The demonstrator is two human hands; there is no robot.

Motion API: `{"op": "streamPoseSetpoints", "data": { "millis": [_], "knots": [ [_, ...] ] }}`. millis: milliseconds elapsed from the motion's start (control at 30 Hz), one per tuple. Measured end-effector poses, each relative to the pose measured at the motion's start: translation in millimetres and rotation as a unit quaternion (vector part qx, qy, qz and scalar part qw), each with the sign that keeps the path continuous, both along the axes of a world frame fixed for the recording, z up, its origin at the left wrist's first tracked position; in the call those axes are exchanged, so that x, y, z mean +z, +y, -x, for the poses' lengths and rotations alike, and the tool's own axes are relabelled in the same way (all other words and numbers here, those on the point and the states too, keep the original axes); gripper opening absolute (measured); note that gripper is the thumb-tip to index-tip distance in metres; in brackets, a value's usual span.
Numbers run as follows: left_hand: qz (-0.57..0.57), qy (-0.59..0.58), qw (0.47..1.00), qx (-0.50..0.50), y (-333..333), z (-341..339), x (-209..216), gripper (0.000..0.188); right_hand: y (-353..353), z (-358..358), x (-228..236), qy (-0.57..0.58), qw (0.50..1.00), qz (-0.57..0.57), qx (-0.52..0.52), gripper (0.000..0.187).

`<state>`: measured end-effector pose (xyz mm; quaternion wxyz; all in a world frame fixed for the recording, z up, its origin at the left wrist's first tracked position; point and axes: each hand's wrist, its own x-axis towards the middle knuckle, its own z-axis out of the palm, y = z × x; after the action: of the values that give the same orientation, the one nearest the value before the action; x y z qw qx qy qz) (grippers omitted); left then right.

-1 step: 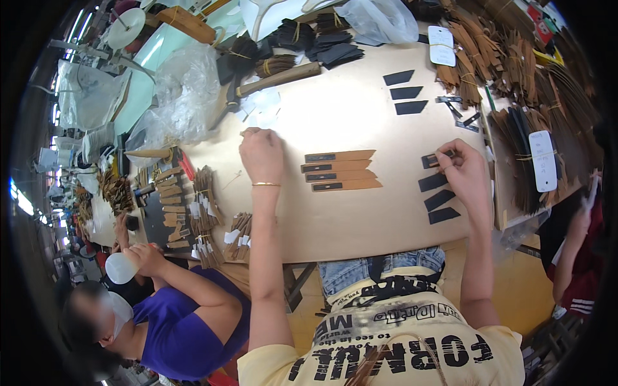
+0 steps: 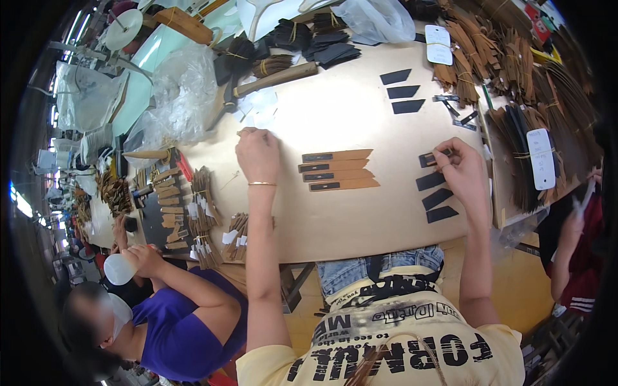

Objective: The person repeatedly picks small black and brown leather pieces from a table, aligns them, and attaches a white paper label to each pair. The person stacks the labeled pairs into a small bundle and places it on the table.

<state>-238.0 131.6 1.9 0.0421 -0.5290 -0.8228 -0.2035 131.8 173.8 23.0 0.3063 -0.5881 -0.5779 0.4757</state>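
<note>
My right hand (image 2: 461,168) is at the right of the table, thumb and finger pinched on a small dark strip (image 2: 426,159) at the top of a column of slanted black pieces (image 2: 432,182). Its fingers hide part of that strip. To the left, my left hand (image 2: 259,157) rests on the table with curled fingers, close to some thin white sheets (image 2: 262,106). Whatever its fingertips hold is hidden. Between my hands lie several brown strips (image 2: 354,165) with notched or slanted ends, each bearing a dark rectangular piece (image 2: 318,167) at its left end.
Further back are three slanted black pieces (image 2: 404,92) and small dark fittings (image 2: 465,116). Brown strip bundles (image 2: 473,55) fill the right. A hammer (image 2: 273,78), plastic bags (image 2: 183,83) and bundled pieces (image 2: 205,193) lie leftward. A co-worker in purple (image 2: 193,321) sits at left.
</note>
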Motion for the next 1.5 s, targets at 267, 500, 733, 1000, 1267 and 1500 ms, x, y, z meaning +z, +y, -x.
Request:
{"op": "streamPoseSetpoints", "data": {
  "millis": [267, 500, 733, 1000, 1267, 1500],
  "knots": [
    [0.091, 0.05, 0.994, 0.017, 13.6, 3.0, 13.7, 0.034, 1.4, -0.4, -5.2, -0.015, 1.0, -0.008, -0.003, 0.007],
    [0.13, 0.095, 0.987, 0.007, 26.8, 9.5, 12.0, 0.026, 2.5, -2.1, -6.1, -0.02, 1.0, -0.01, 0.003, 0.009],
    [0.059, 0.08, 0.995, -0.025, 3.1, -6.7, 32.6, 0.016, 4.5, -4.9, -4.6, -0.016, 1.0, 0.001, 0.016, 0.011],
    [-0.103, -0.032, 0.903, -0.416, -7.9, -142.2, 20.6, 0.024, 5.1, -3.9, 2.0, -0.032, 0.999, 0.012, 0.025, 0.01],
    [-0.14, 0.037, 0.806, -0.574, 28.0, -167.3, -8.8, 0.02, 5.3, -5.3, -1.6, 0.001, 1.0, 0.009, 0.019, 0.01],
    [-0.006, -0.046, 0.798, -0.601, 27.6, -155.3, -4.0, 0.028, 6.8, -5.8, 1.6, 0.01, 1.0, 0.026, 0.009, 0.01]
  ]
}}
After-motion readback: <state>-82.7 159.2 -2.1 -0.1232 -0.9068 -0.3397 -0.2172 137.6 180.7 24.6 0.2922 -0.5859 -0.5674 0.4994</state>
